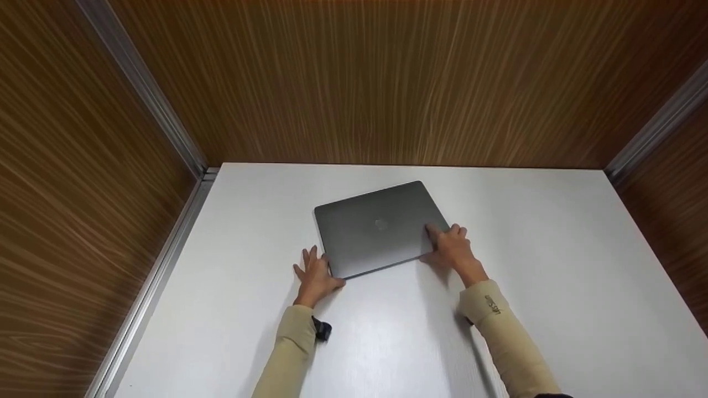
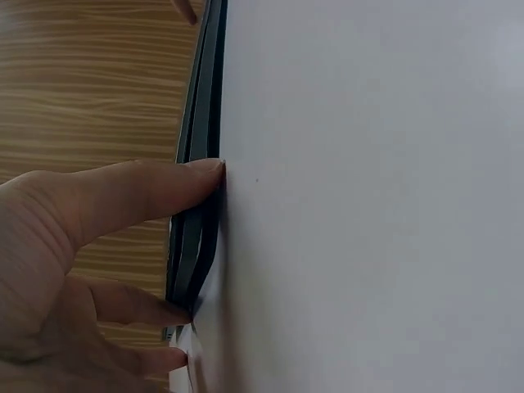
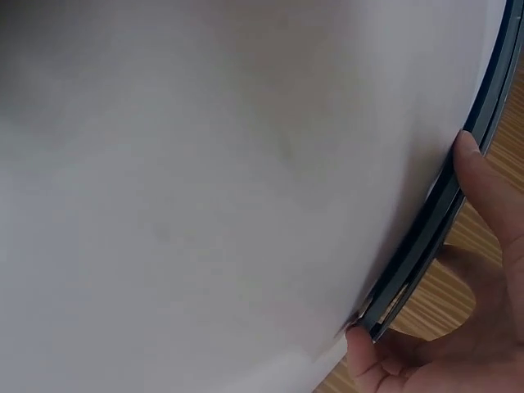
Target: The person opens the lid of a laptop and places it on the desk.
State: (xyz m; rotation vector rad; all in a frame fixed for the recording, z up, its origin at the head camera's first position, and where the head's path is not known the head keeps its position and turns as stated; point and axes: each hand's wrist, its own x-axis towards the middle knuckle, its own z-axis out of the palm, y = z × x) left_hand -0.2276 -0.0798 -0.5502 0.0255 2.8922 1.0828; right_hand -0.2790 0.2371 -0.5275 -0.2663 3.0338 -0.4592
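Observation:
A closed dark grey laptop point(image 1: 359, 243) with a small logo on its lid lies at a slant on the white table. At its near left corner is my left hand point(image 1: 316, 281), its fingers spread. That thumb point(image 2: 155, 184) touches the front edge, and a finger meets the left side. My right hand point(image 1: 456, 250) grips the near right corner: the index finger lies on the lid, the thumb point(image 3: 483, 176) is against the front edge, and other fingers reach the right side. The laptop's underside is hidden.
Brown wood-grain panels point(image 1: 354, 83) stand behind the table point(image 1: 553, 265) and at both sides. Metal strips point(image 1: 149, 94) run along the panel corners. A small black device point(image 1: 322, 330) is on my left wrist.

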